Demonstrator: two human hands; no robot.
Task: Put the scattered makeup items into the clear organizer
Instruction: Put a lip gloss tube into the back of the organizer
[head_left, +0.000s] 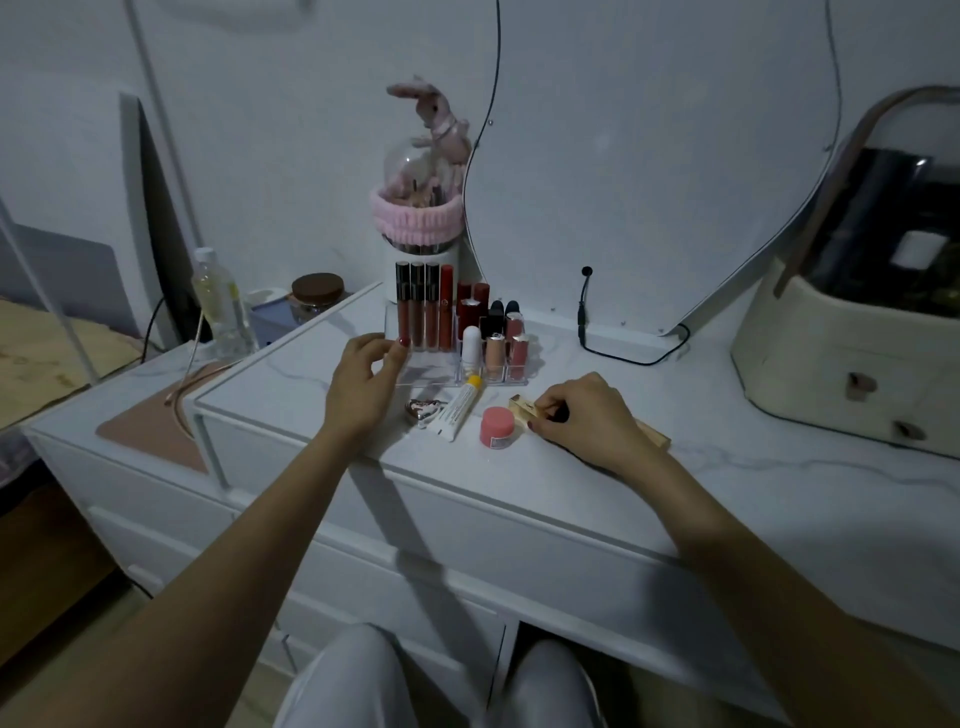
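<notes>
- Looking down over our two bare arms at a white marble-look vanity top (571, 467); the clear organizer (415, 371) stands at the back, centre-left, already holding upright lip glosses (418, 312) and lipsticks (498, 338);
- our right hand (582, 415) pinches a gold lipstick box (524, 406) between curled fingers and thumb; the box lies flat, its long axis running left to right, one end poking out on the organizer side, the other showing past the wrist;
- the organizer sits up and to the left of this grip, well within reach, so we judge the box must travel forward and leftward, and probably be tipped upright to fit a slot;
- our left hand (363, 384) grips the organizer's front left corner, fingers curled on the clear wall, seemingly steadying it;
- between grip and organizer lie a pink jar (497, 427) just beside the box, a white tube with a yellow cap (460, 410) leaning toward the organizer's front, and a small silvery compact (425, 410) near the left hand; all three wait loose on the top;
- the jar and tube stand in the straight path, so we would lift over them;
- a black cable (623, 356) trails behind, clear of it.
</notes>
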